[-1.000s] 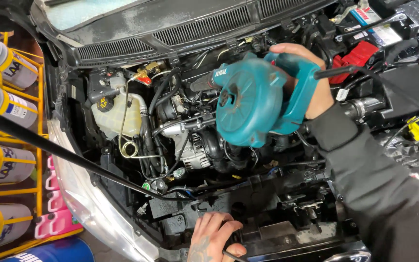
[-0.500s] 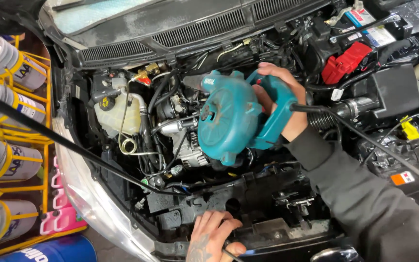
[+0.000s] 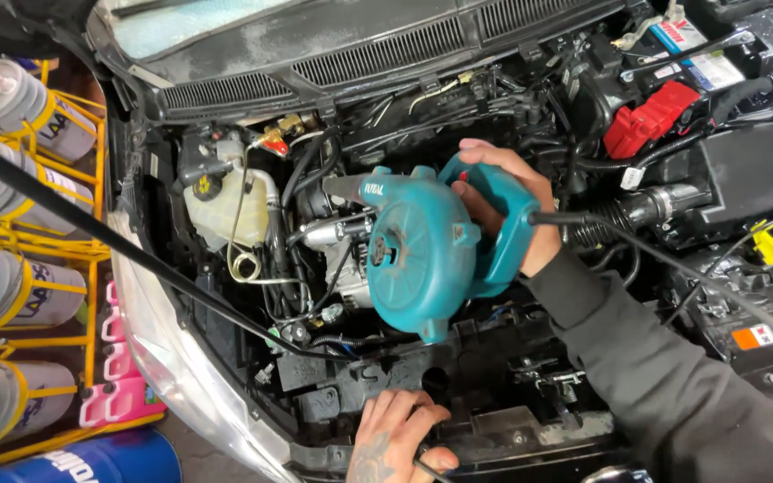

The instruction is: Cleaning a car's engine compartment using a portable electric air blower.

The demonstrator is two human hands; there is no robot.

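The blower (image 3: 427,259) fills the middle of the engine bay, and hoses and wires crowd the engine (image 3: 333,259) just beside its nozzle, leaving only narrow gaps there. A prop rod (image 3: 136,255) slants across the side of the blower toward the coolant tank (image 3: 221,206). The blower's cord (image 3: 673,268) crosses the opposite side, in front of the battery (image 3: 700,54).
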